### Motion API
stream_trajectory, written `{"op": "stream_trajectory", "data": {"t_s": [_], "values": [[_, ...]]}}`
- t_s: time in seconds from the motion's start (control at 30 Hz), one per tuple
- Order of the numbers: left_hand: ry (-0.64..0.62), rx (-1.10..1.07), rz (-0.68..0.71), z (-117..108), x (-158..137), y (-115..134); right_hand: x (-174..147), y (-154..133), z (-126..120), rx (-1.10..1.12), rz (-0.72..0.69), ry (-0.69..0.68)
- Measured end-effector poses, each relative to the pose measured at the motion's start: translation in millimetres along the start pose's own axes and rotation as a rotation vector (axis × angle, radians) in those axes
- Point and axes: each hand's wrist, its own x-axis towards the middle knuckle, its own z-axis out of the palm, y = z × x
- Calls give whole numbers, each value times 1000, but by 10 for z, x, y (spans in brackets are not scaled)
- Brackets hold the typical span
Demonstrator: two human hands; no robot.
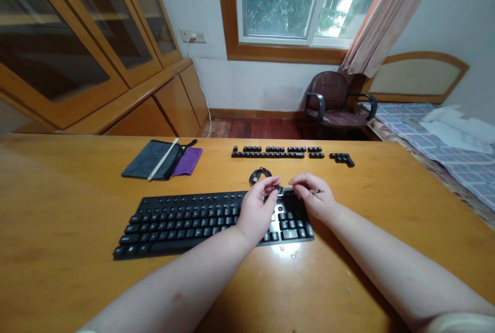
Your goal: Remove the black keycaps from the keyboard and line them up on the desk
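A black keyboard [185,222] lies across the desk, with its top row and part of its right side stripped of keycaps. My left hand [258,208] is over its right half, thumb and fingers closed on a small black keycap [279,188]. Just to the right, my right hand [315,196] is closed round a thin tool [317,191]; its narrow end sticks out past the fingers, and the rest is hidden. The fingertips of both hands are close together above the keyboard's back edge. Loose black keycaps [266,154] stand in rows farther back.
A coiled black cable [255,176] lies behind the keyboard. At the back left are a grey pouch [141,160], a white stick-like brush [163,159] and a purple cloth [188,162]. More keycaps [342,158] sit at the back right. Beyond the desk stands a chair [328,93].
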Motion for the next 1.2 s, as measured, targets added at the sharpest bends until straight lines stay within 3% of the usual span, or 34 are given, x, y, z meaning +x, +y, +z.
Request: {"op": "stream_trajectory", "data": {"t_s": [0.2,0.4,0.5,0.6,0.73,0.83,1.2], "values": [[-51,3,-2,0,-1,-5,23,-13,-28,-289,-222,-252],[-85,-15,-19,7,-6,-43,94,-53,-84,-457,-162,-313],[-85,55,4,-7,-16,-74,190,-9,-342,-634,-34,-226],[-91,115,22,-22,-23,-87,291,175,-763,-871,264,-39],[-87,139,-6,-27,-31,-80,308,523,-1256,-1102,594,-70],[-72,148,-23,-22,-33,-73,255,686,-1397,-1101,649,-113],[-82,159,-35,-18,-32,-59,206,809,-1430,-1023,675,-86]]}}
